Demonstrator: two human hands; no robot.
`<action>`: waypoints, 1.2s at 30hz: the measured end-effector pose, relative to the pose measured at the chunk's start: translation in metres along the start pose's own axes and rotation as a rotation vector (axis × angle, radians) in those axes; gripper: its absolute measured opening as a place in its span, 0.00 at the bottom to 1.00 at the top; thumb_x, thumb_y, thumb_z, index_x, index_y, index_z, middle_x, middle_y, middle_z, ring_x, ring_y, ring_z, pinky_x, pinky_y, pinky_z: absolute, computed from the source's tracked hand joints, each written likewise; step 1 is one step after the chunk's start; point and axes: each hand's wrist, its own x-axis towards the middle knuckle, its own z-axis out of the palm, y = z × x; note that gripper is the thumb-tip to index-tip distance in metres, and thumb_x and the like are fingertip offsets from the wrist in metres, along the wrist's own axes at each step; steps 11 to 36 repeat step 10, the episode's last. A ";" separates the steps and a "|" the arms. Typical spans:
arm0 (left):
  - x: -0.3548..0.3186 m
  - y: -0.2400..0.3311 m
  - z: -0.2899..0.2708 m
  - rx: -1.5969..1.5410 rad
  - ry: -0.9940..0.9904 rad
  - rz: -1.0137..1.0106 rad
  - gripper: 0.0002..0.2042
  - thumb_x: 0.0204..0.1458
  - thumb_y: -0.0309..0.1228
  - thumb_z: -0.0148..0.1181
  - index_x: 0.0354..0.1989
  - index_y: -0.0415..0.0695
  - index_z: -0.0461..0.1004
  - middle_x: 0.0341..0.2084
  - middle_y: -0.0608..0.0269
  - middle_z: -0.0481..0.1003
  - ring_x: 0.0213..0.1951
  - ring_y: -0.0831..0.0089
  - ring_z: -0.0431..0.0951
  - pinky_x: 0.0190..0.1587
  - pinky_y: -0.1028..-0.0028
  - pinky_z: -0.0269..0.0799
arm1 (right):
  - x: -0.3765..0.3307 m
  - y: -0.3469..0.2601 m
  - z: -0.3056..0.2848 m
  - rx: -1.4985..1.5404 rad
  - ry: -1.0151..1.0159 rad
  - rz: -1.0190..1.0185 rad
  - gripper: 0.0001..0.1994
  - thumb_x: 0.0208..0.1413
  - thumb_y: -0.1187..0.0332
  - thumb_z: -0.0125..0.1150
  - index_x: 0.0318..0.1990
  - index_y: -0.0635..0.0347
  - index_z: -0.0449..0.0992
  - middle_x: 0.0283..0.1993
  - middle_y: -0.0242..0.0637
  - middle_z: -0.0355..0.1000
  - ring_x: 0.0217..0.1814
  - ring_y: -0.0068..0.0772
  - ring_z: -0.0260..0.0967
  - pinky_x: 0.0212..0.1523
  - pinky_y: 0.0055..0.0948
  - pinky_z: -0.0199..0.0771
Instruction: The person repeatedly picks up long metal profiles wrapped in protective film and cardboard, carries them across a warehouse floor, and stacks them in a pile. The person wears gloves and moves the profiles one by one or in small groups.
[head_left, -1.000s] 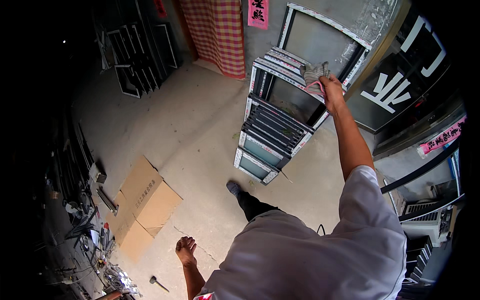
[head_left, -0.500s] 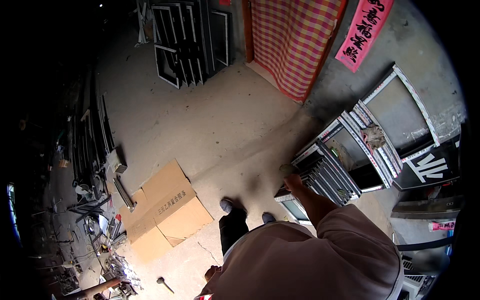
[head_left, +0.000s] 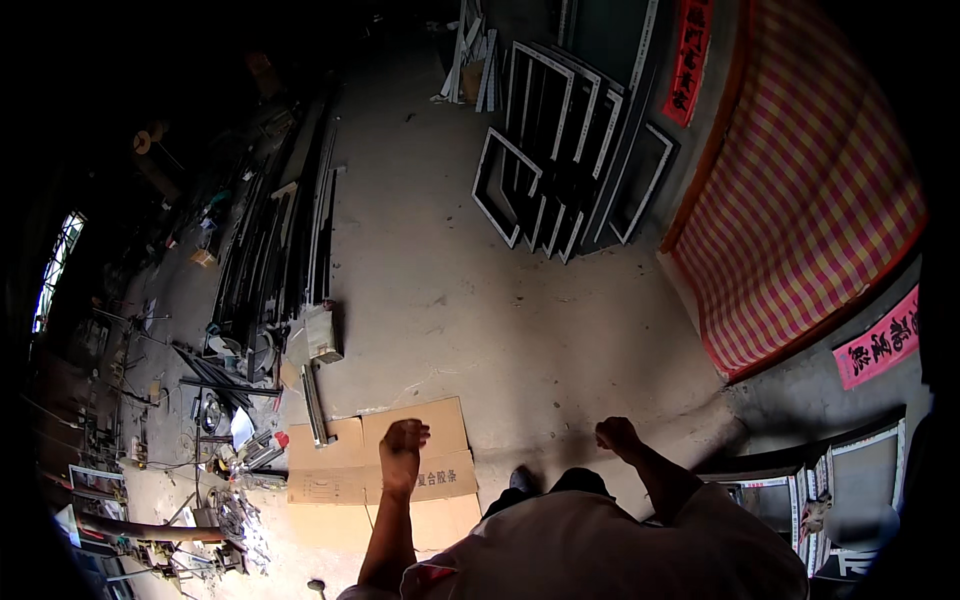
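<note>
Both my arms are bent forward over the floor. My left hand is raised above a flattened cardboard sheet, its fingers curled in, and nothing shows in it. Over bare concrete to the right, my right hand forms a loose fist, also with nothing visible in it. Neither hand touches anything. Below them one dark shoe shows on the floor.
Dark window frames lean at the far wall, right of centre. A checked curtain covers a doorway on the right; more frames stand at lower right. Long dark profiles and scattered tools lie left. A mallet lies near the bottom edge.
My view has swung left, away from the stacked frames. My right hand has left the frames' edge, and my left hand has come up from my side.
</note>
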 end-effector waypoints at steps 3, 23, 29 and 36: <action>0.093 0.151 0.027 -0.101 -0.083 0.416 0.10 0.64 0.33 0.56 0.43 0.38 0.74 0.36 0.61 0.78 0.40 0.74 0.78 0.46 0.72 0.74 | 0.045 -0.007 -0.027 0.342 0.185 0.258 0.13 0.58 0.65 0.53 0.24 0.62 0.72 0.24 0.40 0.73 0.26 0.33 0.75 0.29 0.33 0.77; 0.176 0.321 0.069 -0.020 -0.203 1.129 0.21 0.61 0.41 0.59 0.49 0.32 0.69 0.38 0.47 0.78 0.39 0.65 0.79 0.41 0.66 0.79 | 0.184 0.050 -0.037 0.237 0.050 0.593 0.10 0.53 0.66 0.57 0.27 0.63 0.76 0.25 0.41 0.75 0.25 0.35 0.75 0.28 0.34 0.77; 0.176 0.321 0.069 -0.020 -0.203 1.129 0.21 0.61 0.41 0.59 0.49 0.32 0.69 0.38 0.47 0.78 0.39 0.65 0.79 0.41 0.66 0.79 | 0.184 0.050 -0.037 0.237 0.050 0.593 0.10 0.53 0.66 0.57 0.27 0.63 0.76 0.25 0.41 0.75 0.25 0.35 0.75 0.28 0.34 0.77; 0.176 0.321 0.069 -0.020 -0.203 1.129 0.21 0.61 0.41 0.59 0.49 0.32 0.69 0.38 0.47 0.78 0.39 0.65 0.79 0.41 0.66 0.79 | 0.184 0.050 -0.037 0.237 0.050 0.593 0.10 0.53 0.66 0.57 0.27 0.63 0.76 0.25 0.41 0.75 0.25 0.35 0.75 0.28 0.34 0.77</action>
